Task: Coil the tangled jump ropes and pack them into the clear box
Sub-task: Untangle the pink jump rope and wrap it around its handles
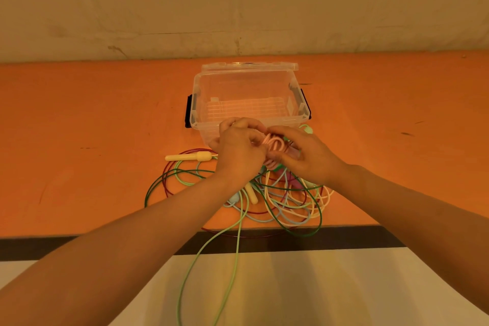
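Both hands' grip, left hand [239, 149] and right hand [308, 155], clasps the coiled pink rope [275, 144] between them.

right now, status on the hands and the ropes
Left hand and right hand both gripping pink rope coil. Clear box open, nothing packed. Tangled ropes on orange table; light green rope hanging over edge.

I see both forearms reaching forward and converging; my left hand [239, 149] and right hand [304, 156] meet, fingers curled tight, knuckles up.
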`<state>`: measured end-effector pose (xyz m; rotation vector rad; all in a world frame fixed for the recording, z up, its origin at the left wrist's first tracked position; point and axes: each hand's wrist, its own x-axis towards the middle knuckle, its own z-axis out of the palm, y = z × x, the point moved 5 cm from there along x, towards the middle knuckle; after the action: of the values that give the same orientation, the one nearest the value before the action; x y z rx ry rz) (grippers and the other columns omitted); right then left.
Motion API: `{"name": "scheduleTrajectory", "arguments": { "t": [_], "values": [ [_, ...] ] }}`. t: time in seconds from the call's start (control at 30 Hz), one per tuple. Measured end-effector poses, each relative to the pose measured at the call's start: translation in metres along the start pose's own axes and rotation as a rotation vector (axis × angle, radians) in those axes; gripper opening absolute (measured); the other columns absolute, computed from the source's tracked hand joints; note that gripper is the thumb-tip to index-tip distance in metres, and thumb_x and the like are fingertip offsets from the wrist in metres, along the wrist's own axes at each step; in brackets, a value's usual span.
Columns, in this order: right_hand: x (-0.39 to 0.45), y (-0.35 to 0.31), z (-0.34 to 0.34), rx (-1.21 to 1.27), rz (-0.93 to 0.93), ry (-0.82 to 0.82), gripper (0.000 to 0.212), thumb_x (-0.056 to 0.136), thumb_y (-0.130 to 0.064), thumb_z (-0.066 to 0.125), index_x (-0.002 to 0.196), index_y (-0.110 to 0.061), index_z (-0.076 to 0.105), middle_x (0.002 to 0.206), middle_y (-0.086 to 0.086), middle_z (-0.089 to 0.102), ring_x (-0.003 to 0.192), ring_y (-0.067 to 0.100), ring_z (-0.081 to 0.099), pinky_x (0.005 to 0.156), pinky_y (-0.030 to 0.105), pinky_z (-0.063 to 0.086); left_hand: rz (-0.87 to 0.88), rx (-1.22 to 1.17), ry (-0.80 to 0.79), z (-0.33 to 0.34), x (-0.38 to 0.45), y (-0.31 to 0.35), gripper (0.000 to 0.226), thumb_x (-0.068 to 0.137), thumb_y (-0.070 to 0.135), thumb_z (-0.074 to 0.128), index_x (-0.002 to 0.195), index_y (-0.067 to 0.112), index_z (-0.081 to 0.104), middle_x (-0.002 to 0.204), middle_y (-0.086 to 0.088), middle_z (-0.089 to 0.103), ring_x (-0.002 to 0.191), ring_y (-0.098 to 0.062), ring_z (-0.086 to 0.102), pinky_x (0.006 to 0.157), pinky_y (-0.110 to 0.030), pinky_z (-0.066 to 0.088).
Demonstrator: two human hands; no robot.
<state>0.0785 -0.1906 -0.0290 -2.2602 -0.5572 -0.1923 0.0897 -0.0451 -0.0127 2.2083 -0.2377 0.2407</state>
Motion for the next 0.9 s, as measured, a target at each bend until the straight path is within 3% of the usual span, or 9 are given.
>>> {"name": "scheduleTrajectory", "arguments": {
  "t": [0.13,0.3,0.43,0.6,0.77,0.9],
  "values": [
    [0.004,-0.001,0.002,0.052,0.033,-0.004,0.05,0.084,-0.024,0.071,0.129,-0.01,0.054,0.121,-0.004,0.057,0.117,0.018,0.052,0.1,0.031,0.04,-0.065,-0.008,0.029,-0.004,0.004,-0.002,0.041,0.067,0.002,0.069,0.044,0.033,0.054,0.081,0.027,0.056,0.117,-0.017,0.047,0.096,-0.05,0.038],
    [0.005,0.002,0.007,0.109,0.084,-0.068,0.057,0.084,-0.029,0.071,0.135,-0.015,0.05,0.132,-0.001,0.055,0.123,0.01,0.047,0.103,0.023,0.037,-0.084,0.092,0.009,-0.007,0.0,0.001,0.009,0.067,0.011,0.068,0.057,0.011,0.067,0.088,0.022,0.058,0.119,-0.008,0.043,0.098,-0.042,0.023],
    [0.008,0.001,0.01,0.138,0.081,-0.106,0.05,0.085,-0.026,0.069,0.131,-0.016,0.053,0.126,-0.004,0.056,0.116,0.005,0.049,0.092,0.01,0.037,0.115,0.123,0.06,-0.007,-0.004,0.003,0.015,0.064,0.021,0.06,0.059,0.023,0.045,0.088,0.012,0.059,0.109,-0.017,0.046,0.089,-0.046,0.032],
    [0.011,-0.002,0.012,0.132,0.066,-0.085,0.045,0.085,-0.01,0.07,0.126,-0.014,0.054,0.12,-0.001,0.057,0.114,0.01,0.051,0.095,0.016,0.039,0.298,0.33,0.161,-0.006,-0.008,0.008,0.01,0.071,0.019,0.062,0.079,0.015,0.057,0.088,0.004,0.06,0.108,-0.026,0.048,0.072,-0.029,0.012],
    [0.015,-0.003,0.012,0.118,0.045,-0.074,0.047,0.082,-0.017,0.073,0.125,-0.017,0.054,0.118,-0.004,0.056,0.113,0.012,0.051,0.096,0.02,0.039,0.292,0.446,0.155,-0.007,-0.005,0.008,0.014,0.074,0.02,0.063,0.086,0.013,0.061,0.094,0.002,0.061,0.111,-0.026,0.047,0.076,-0.031,0.013],
    [0.016,-0.004,0.011,0.079,0.045,-0.056,0.05,0.077,-0.008,0.075,0.123,-0.013,0.056,0.115,-0.005,0.055,0.112,0.015,0.05,0.095,0.021,0.038,0.236,0.424,0.119,-0.009,-0.004,0.005,0.014,0.072,0.02,0.066,0.08,0.017,0.054,0.1,0.003,0.061,0.114,-0.023,0.047,0.08,-0.036,0.017]
  ]
}}
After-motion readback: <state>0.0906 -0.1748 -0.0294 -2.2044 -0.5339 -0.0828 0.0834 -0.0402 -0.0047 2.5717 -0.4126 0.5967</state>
